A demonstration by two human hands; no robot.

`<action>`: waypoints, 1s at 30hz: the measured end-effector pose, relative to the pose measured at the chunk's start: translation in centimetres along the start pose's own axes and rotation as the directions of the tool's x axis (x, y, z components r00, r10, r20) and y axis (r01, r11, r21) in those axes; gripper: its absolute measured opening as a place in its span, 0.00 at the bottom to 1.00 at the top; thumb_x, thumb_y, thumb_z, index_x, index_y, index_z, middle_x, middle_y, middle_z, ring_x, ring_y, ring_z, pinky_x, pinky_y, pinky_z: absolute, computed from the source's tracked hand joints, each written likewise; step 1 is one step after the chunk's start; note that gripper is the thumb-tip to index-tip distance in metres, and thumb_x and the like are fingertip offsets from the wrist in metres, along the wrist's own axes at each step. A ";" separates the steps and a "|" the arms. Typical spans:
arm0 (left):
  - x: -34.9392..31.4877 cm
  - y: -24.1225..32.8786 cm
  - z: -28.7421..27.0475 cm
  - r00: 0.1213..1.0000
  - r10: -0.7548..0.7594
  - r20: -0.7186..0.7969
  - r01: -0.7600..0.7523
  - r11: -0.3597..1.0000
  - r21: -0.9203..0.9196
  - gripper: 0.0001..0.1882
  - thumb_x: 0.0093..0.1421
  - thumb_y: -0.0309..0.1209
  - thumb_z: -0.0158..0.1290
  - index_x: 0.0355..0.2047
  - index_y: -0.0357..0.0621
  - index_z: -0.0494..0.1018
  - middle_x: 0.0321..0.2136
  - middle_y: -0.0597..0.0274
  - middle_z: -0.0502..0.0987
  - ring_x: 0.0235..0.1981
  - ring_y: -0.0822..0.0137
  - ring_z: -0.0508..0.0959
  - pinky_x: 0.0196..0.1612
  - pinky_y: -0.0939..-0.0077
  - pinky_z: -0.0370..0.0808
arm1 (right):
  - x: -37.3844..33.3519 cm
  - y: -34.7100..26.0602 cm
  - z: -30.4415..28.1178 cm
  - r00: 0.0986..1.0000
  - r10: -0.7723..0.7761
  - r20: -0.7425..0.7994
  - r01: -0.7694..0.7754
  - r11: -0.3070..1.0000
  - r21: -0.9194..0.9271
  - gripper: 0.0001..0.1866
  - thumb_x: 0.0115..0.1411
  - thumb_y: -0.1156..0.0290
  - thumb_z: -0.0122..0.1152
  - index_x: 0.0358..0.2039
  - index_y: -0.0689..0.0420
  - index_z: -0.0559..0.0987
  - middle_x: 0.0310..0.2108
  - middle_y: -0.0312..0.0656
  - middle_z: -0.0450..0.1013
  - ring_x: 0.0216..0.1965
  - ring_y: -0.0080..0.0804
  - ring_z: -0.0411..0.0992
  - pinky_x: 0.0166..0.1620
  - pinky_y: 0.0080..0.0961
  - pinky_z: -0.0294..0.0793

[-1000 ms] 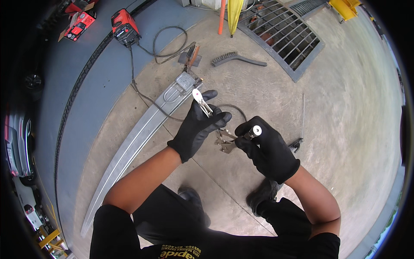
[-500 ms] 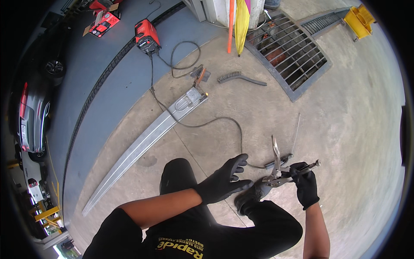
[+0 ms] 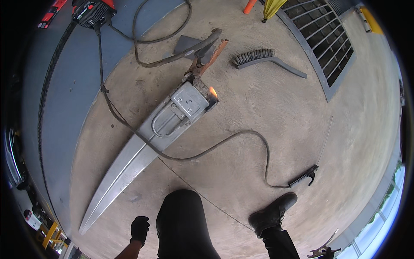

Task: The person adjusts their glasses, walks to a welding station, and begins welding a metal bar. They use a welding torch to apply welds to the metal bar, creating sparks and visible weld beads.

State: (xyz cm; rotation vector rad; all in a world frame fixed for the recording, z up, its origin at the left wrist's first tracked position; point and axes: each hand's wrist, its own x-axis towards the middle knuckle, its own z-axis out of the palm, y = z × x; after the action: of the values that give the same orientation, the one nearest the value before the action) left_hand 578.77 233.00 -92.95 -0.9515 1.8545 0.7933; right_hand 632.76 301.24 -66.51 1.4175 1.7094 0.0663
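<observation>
My left hand (image 3: pixel 139 229), in a black glove, hangs beside my left knee with its fingers curled in and nothing visible in them. At the lower right edge my gloved right hand (image 3: pixel 330 254) holds locking pliers (image 3: pixel 320 251), both mostly cut off by the frame. A long silver metal beam (image 3: pixel 129 156) lies on the floor at the left. A small flame (image 3: pixel 213 92) burns at its far end. Clamped to that end is a copper-coloured ground clamp (image 3: pixel 197 67). Near my right shoe, a black electrode holder (image 3: pixel 302 176) grips a thin welding rod (image 3: pixel 325 140).
A dark cable (image 3: pixel 215 150) crosses the beam toward the electrode holder. The red and black welding machine (image 3: pixel 93 13) stands at the far left. Beyond the beam lie a wire brush (image 3: pixel 254 56) and a dark flat plate (image 3: pixel 186 45). A metal floor grate (image 3: pixel 321 34) is at the far right.
Both hands have drawn back to the lower edge and farther apart, the pliers going with the right. My left hand has curled from open. The view has shifted, and the flame looks larger.
</observation>
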 end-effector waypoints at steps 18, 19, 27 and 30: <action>4.2 4.3 -0.3 0.933 0.103 0.345 -0.206 0.939 0.277 0.12 0.69 0.33 0.47 0.40 0.42 0.79 0.28 0.63 0.80 0.27 0.72 0.79 0.32 0.76 0.76 | -13.2 0.8 4.6 0.934 0.309 -0.182 -0.261 0.934 0.245 0.09 0.57 0.65 0.62 0.36 0.49 0.85 0.29 0.38 0.81 0.34 0.35 0.78 0.42 0.37 0.76; 4.8 4.8 0.5 0.912 0.123 0.391 -0.266 0.904 0.336 0.12 0.69 0.33 0.48 0.40 0.42 0.79 0.29 0.62 0.81 0.28 0.72 0.79 0.32 0.76 0.76 | -12.9 0.1 4.4 0.931 0.319 -0.178 -0.265 0.925 0.271 0.09 0.57 0.65 0.61 0.37 0.50 0.84 0.29 0.38 0.80 0.34 0.35 0.77 0.42 0.37 0.76; 11.4 12.0 6.2 0.867 -0.243 0.435 0.047 0.909 0.415 0.19 0.67 0.43 0.56 0.31 0.37 0.81 0.25 0.57 0.83 0.21 0.69 0.79 0.25 0.74 0.73 | -10.9 -2.1 3.7 0.921 0.357 -0.157 -0.282 0.888 0.363 0.08 0.60 0.66 0.61 0.38 0.53 0.81 0.30 0.39 0.78 0.33 0.34 0.76 0.42 0.34 0.76; 11.6 13.1 6.2 0.845 -0.264 0.465 0.035 0.896 0.443 0.21 0.65 0.45 0.58 0.28 0.38 0.81 0.22 0.59 0.82 0.19 0.69 0.79 0.23 0.74 0.72 | -9.9 -2.9 3.5 0.917 0.366 -0.160 -0.286 0.882 0.374 0.08 0.62 0.66 0.61 0.38 0.54 0.80 0.30 0.39 0.77 0.33 0.34 0.75 0.41 0.34 0.76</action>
State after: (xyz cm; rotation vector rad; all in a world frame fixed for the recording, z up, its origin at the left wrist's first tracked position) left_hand 566.43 241.31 -104.09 -0.5285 1.3703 0.4562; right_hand 632.38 290.50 -64.43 2.0247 1.6997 0.1252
